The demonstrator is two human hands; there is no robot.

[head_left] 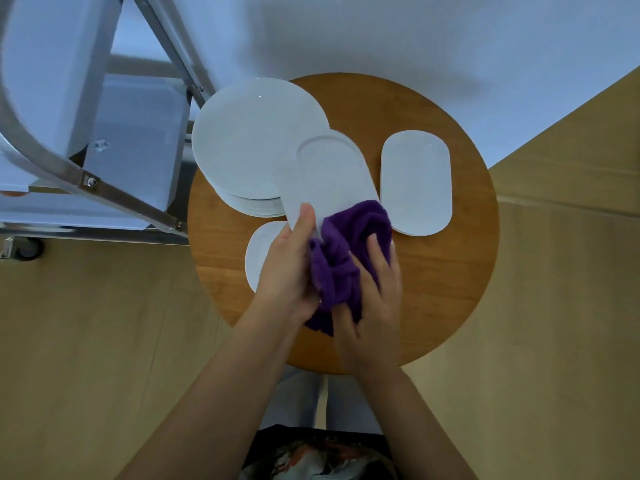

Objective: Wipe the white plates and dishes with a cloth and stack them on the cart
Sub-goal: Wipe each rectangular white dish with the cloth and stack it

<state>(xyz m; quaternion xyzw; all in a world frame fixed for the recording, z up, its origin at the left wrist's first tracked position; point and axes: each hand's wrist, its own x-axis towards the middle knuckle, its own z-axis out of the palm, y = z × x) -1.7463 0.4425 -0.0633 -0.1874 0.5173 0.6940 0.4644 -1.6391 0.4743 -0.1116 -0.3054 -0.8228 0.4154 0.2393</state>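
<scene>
1. Head view: the left hand (289, 268) grips the near end of a white oval dish (329, 178), thumb on top, and holds it tilted above the round wooden table (450, 271).
2. The right hand (372, 299) holds a purple cloth (349, 244) bunched against the dish, fingers curled over it.
3. A stack of round plates (249, 147) stands behind the dish.

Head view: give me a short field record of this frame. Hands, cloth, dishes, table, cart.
left hand: grips the near end of the held oval dish, thumb on top
right hand: holds the purple cloth against that dish
round plates: stack on the table, far left
oval dishes on table: one at right, one partly under the left hand
table: round, wooden
cart: metal, left of the table
</scene>
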